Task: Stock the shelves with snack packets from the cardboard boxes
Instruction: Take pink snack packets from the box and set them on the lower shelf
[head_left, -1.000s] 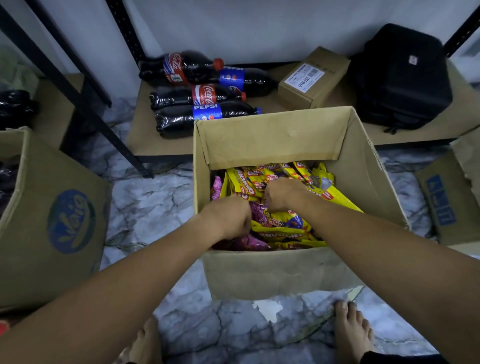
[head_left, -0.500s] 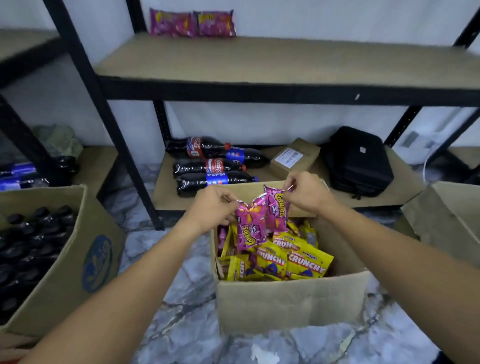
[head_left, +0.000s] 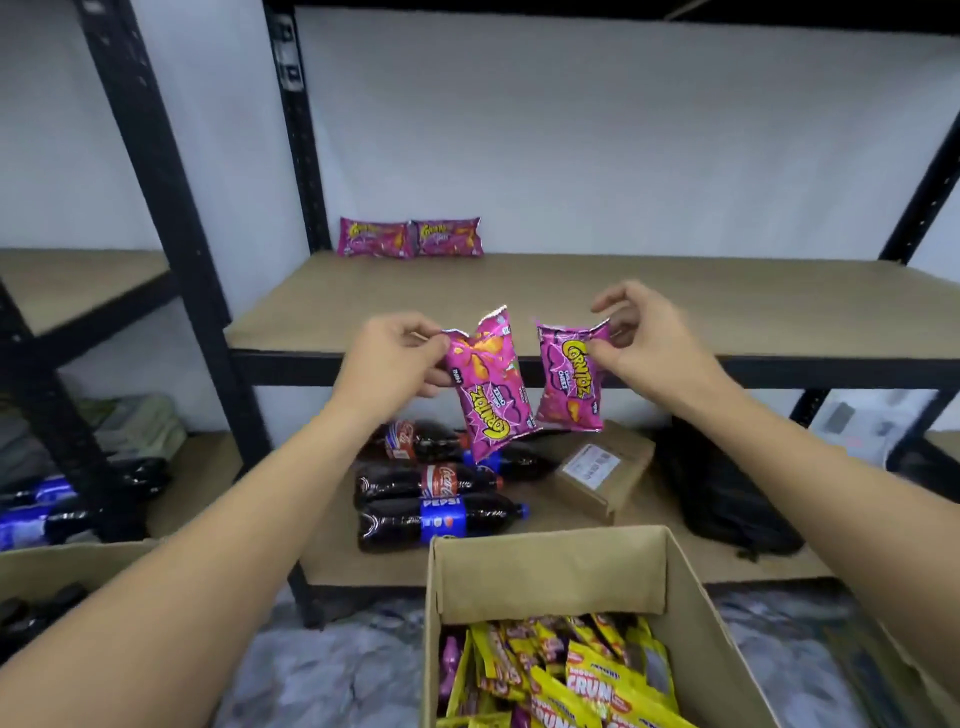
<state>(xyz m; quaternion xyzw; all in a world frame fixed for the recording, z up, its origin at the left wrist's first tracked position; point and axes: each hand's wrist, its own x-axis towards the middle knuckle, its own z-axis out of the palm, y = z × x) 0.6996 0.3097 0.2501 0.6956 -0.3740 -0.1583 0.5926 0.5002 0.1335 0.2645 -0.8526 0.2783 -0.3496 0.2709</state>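
Left hand (head_left: 395, 358) grip pinches one pink packet (head_left: 491, 384); right hand (head_left: 644, 338) grip pinches another pink packet (head_left: 569, 384)

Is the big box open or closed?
Open. The box has its flap up, and yellow packets show inside.

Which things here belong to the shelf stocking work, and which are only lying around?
Belong to the job:
left hand and right hand, one pink packet each
two pink packets on the shelf
cardboard box

Lying about:
cola bottles
small labelled box
black bag
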